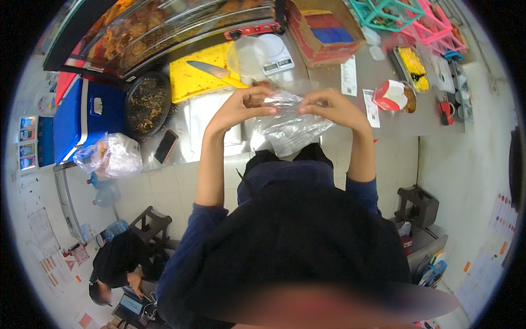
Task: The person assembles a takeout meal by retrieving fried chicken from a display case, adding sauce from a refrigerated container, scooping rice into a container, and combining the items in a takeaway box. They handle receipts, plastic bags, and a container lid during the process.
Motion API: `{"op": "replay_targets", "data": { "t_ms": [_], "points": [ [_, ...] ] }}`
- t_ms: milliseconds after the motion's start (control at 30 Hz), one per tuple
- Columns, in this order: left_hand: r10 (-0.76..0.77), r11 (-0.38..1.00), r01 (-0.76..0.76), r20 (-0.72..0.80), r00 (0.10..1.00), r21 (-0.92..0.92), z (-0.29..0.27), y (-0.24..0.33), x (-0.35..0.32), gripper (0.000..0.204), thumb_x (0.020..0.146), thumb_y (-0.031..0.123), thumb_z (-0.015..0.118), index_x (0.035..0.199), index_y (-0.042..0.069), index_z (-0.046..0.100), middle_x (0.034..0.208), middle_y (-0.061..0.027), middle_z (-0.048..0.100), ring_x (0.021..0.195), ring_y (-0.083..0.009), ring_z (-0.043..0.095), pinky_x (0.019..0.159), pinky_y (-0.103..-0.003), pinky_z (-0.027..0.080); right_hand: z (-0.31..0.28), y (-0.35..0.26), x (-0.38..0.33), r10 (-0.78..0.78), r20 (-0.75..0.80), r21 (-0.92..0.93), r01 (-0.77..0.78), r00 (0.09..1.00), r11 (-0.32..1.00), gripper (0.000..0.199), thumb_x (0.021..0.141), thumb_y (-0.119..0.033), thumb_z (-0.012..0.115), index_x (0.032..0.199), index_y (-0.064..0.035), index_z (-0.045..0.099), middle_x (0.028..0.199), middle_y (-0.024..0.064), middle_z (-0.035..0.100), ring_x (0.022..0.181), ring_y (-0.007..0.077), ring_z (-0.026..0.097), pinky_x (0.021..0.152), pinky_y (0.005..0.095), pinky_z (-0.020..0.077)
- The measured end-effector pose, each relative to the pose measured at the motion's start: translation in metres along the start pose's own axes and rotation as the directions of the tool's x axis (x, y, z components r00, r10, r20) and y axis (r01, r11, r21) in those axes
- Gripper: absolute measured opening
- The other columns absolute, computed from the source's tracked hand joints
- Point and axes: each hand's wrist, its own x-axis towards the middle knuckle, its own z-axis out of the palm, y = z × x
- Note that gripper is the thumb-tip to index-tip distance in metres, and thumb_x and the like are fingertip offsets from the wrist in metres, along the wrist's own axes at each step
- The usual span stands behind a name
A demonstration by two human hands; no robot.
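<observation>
A clear plastic bag (290,129) hangs over the counter's front edge, its upper part between my two hands. My left hand (246,107) pinches one side of the bag with thumb and fingers. On the opposite side, my right hand (331,107) grips the film the same way. Just beyond my left hand, a knife (213,71) with a yellow handle lies on a yellow cutting board (189,68). A white digital scale (278,57) stands past the bag, with a translucent round container (246,55) beside it. What the bag contains, if anything, I cannot make out.
A heated glass cabinet (164,38) with food lines the back left. A black round pan (148,104), a blue cooler (96,112), a phone (166,146) and a knotted bag (118,156) are left. A cardboard box (323,52) and a red-white carton (390,96) are right. Another person (120,260) sits behind.
</observation>
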Motion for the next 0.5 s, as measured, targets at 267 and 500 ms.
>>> {"op": "replay_targets", "data": {
  "t_ms": [267, 500],
  "points": [
    [-0.099, 0.994, 0.108, -0.350, 0.932, 0.006, 0.144, -0.051, 0.093, 0.014, 0.082, 0.004, 0.077, 0.095, 0.002, 0.072, 0.087, -0.0062, 0.073, 0.076, -0.0089, 0.066, 0.064, -0.019, 0.048, -0.019, 0.072, -0.075, -0.371, -0.711, -0.505, -0.067, 0.597, 0.860, 0.044, 0.084, -0.029, 0.074, 0.121, -0.0112, 0.059, 0.094, 0.0143, 0.059, 0.094, 0.0331, 0.059, 0.077, 0.0412, 0.0474],
    [-0.262, 0.790, 0.171, -0.072, 0.962, -0.588, 0.292, -0.082, 0.171, 0.013, 0.087, 0.002, 0.072, 0.099, -0.001, 0.069, 0.087, -0.0074, 0.071, 0.078, -0.0121, 0.067, 0.068, -0.023, 0.053, -0.073, 0.171, -0.178, 0.148, -0.394, 0.303, -0.024, 0.907, 0.953, 0.027, 0.086, -0.025, 0.079, 0.083, 0.0000, 0.070, 0.064, 0.0010, 0.057, 0.060, 0.0042, 0.047, 0.052, 0.0273, 0.0383]
  ]
}}
